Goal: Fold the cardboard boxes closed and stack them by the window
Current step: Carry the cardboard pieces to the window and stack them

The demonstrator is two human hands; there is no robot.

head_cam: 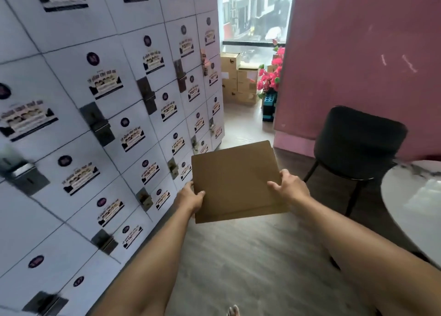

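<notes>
I hold a closed brown cardboard box out in front of me at about waist height, its flat top facing up. My left hand grips its left edge with the thumb on top. My right hand grips its right edge, thumb also on top. Far ahead, a stack of cardboard boxes stands on the floor below the window.
A wall of white lockers with stickers and metal latches runs along my left. A pink wall is on the right, with a black chair and a round marble table before it. Pink flowers stand by the stack. A wood-floor passage leads to the window.
</notes>
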